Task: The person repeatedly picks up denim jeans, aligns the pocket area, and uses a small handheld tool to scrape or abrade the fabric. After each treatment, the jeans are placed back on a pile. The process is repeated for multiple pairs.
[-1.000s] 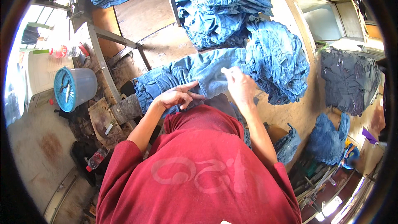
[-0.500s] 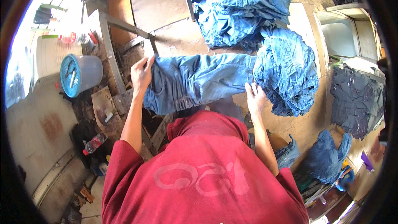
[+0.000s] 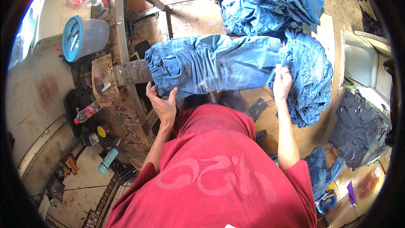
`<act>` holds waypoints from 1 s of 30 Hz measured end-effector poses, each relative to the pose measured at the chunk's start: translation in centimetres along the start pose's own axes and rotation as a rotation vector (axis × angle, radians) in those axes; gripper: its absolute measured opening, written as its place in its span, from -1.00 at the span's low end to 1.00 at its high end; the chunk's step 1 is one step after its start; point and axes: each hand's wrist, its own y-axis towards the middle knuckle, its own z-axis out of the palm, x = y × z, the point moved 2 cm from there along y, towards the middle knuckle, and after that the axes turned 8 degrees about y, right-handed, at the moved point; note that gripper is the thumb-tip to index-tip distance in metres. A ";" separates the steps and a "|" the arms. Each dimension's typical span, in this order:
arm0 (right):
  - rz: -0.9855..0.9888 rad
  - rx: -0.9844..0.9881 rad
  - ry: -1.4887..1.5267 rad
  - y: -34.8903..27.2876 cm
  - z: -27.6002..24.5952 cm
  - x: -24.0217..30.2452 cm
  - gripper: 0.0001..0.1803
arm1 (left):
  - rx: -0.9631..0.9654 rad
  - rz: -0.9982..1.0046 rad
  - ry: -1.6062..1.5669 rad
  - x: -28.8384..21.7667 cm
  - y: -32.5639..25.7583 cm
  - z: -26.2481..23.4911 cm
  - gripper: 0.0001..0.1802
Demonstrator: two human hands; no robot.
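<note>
Here are the jeans (image 3: pixel 215 65), one pair, running right from the one grey bar (image 3: pixel 134 73), seemingly sleeved over it so the cloth lies flat. Left hand (image 3: pixel 162 105) sits just right of the bar, at the waist's near edge, thumb and fingers spread well apart, perhaps steadying it. Right hand (image 3: pixel 282 83), far right of the bar, works by the leg end, probably to straighten it; fingers bunched, but blur means I cannot tell whether they clamp cloth. Well right of the bar, far heap (image 3: pixel 270 4) plus near heap (image 3: pixel 310 80): two, both blue. One bucket (image 3: pixel 95 36), left of the bar and beyond.
</note>
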 end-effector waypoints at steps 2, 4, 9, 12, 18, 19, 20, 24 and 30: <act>0.057 0.153 0.170 0.2 0.4 0.2 -0.77 | 0.137 -0.082 -0.046 -1.2 0.0 -0.2 -0.08; -0.210 0.096 -0.127 1.1 -0.8 0.9 -0.78 | 0.404 -0.392 -0.231 -1.9 0.6 -0.5 -0.07; -0.141 0.054 -0.004 3.4 -2.1 -1.0 -0.82 | 0.781 0.147 0.151 -4.8 9.2 -0.2 -0.50; -0.141 -0.169 -0.075 4.5 -2.8 -3.5 -0.80 | 0.601 0.713 0.267 -9.3 15.4 2.7 -0.18; -0.071 -0.209 -0.157 8.0 -7.7 -5.4 -0.75 | 0.955 0.749 0.660 -19.1 17.1 8.6 -0.22; 0.134 -0.317 0.154 6.9 -8.8 -5.4 -0.72 | 0.928 0.800 0.621 -19.4 14.5 8.7 -0.26; 0.228 -0.396 0.341 5.7 -9.5 -4.9 -0.69 | 1.024 0.686 0.375 -19.1 11.3 8.8 -0.29; -0.069 -0.438 0.115 -4.7 -7.1 -0.2 -0.65 | 1.355 -0.382 -0.739 -17.2 -2.3 11.6 -0.41; 0.065 -0.209 -0.073 -15.4 4.1 3.0 -0.43 | 1.410 -0.870 -1.442 -26.3 -6.4 20.1 -0.53</act>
